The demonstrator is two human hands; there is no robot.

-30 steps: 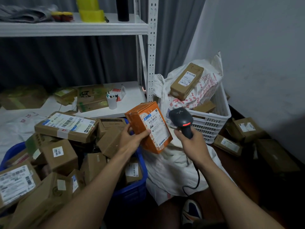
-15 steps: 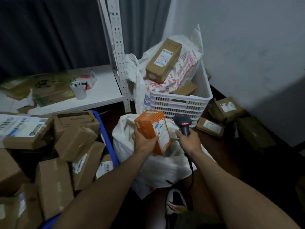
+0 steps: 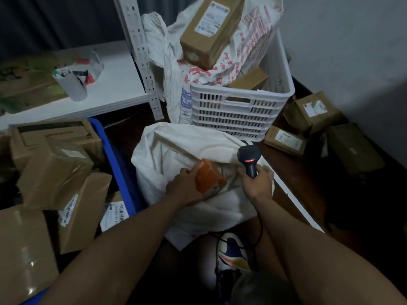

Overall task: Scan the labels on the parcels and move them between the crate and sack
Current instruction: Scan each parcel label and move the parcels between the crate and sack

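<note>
Brown cardboard parcels [image 3: 55, 172] fill the blue plastic crate [image 3: 110, 155] at left. Left hand [image 3: 182, 188] — fingers curled round a small orange cardboard parcel [image 3: 209, 179] — holds it at the open mouth of the white cloth sack [image 3: 187, 146] on the floor. Right hand [image 3: 257, 183] — fingers wrapped round a black handheld scanner [image 3: 248, 157], red light showing, just beside the parcel. White slatted plastic basket [image 3: 231, 111] behind.
</note>
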